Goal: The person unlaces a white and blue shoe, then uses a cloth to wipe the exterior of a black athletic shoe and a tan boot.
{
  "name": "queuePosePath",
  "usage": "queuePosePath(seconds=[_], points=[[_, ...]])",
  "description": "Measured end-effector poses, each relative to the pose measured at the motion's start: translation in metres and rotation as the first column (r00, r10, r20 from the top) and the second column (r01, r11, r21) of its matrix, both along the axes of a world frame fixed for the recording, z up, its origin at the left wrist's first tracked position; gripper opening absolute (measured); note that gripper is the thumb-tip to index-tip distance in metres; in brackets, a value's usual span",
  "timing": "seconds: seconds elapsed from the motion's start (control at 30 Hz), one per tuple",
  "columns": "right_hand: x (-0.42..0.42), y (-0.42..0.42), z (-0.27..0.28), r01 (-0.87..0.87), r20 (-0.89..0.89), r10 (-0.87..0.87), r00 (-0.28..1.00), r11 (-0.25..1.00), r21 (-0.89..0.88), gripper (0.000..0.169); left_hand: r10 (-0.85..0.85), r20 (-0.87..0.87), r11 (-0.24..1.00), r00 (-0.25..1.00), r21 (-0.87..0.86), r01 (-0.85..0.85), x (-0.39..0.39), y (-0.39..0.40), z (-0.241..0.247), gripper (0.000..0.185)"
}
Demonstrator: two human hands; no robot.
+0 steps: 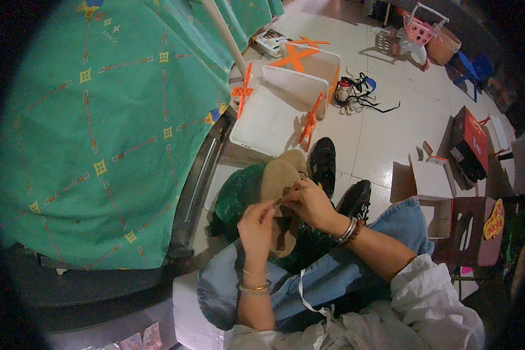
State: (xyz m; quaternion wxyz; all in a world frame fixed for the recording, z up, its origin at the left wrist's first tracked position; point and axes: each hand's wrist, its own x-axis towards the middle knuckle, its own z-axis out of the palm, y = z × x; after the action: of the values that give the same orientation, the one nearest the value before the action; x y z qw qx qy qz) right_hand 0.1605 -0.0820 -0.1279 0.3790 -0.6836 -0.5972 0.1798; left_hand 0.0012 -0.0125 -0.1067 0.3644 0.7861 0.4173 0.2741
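A tan suede-like shoe (278, 177) rests on dark green textured fabric (236, 201) in front of my lap. My left hand (256, 227) is raised over it, thumb and forefinger pinched on one end of a small thin strip (281, 201). On the strip's other side, my right hand (310, 203) has its fingertips closed on it. The strip is too small and blurred to name. Just below my fingers shows the shoe's opening, with a rounded tan part (284, 249) nearer me; my hands hide some of it.
Beyond the shoe stand white plastic bins (269, 116) with orange clips (243, 92). A green patterned cloth (127, 109) hangs at left. Sneakers with black laces (358, 94) lie on the tiles. At right are a red-and-black shoebox (468, 142) and a blue stool (468, 70).
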Motion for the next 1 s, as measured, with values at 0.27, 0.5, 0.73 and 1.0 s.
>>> queuePosePath(seconds=[0.27,0.5,0.73,1.0], points=[[-0.0020,-0.0001,0.0070,-0.020,-0.027,0.020,0.999,1.000,-0.011,0.016,-0.062,-0.042,0.989,0.997,0.129,0.067,-0.0012,0.0000,-0.0005,0.014],[-0.0011,0.0006,0.0056,-0.052,0.004,0.052,0.999,0.999,0.000,0.016,-0.051,-0.046,0.992,0.998,0.109,0.056,-0.0004,-0.0003,-0.0058,0.009],[-0.0060,0.0026,0.0071,-0.045,0.101,0.040,0.994,0.998,0.046,0.016,-0.051,-0.057,0.991,0.997,0.122,0.058,0.0017,-0.0024,-0.0029,0.008],[-0.0020,0.0028,0.0055,-0.018,0.018,0.017,1.000,0.999,0.044,0.014,-0.025,-0.027,0.991,0.999,0.134,0.028,0.0013,-0.0019,-0.0021,0.009]])
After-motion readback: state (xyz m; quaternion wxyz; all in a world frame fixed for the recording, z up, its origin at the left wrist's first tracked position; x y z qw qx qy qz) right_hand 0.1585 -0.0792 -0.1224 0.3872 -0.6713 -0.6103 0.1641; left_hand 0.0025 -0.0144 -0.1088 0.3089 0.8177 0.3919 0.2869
